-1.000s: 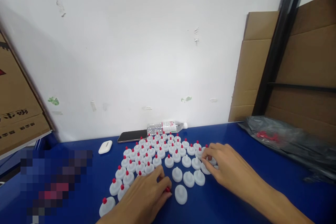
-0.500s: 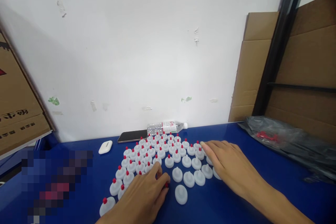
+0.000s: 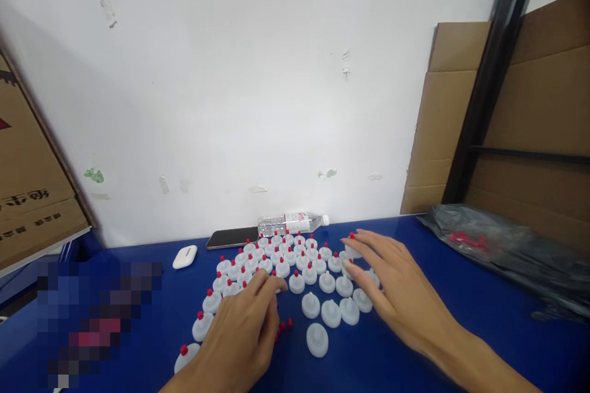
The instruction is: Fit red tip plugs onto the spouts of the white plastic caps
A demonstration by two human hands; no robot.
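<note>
Many white round dome-shaped caps with short spouts stand on the blue table (image 3: 378,368); many carry small red tips. My left hand (image 3: 242,325) lies low over the left part of the group. Its fingers are bent and its fingertips largely hidden, beside several loose red tips (image 3: 283,325). On the right, my right hand (image 3: 396,282) has its thumb and fingers apart around a red-tipped white cap (image 3: 353,250). Bare-spouted white caps, among them a front one (image 3: 318,340), sit between the hands.
Behind the caps lie a clear plastic bottle (image 3: 295,223), a dark phone (image 3: 233,237) and a white earphone case (image 3: 185,256). A grey plastic bag (image 3: 498,264) with red pieces is at the right. Cardboard (image 3: 445,129) leans on the wall; a carton (image 3: 37,184) stands left.
My left hand has shifted left, uncovering loose red tips on the table. My right hand's fingers have spread and lifted, and a red-tipped cap now shows between them.
</note>
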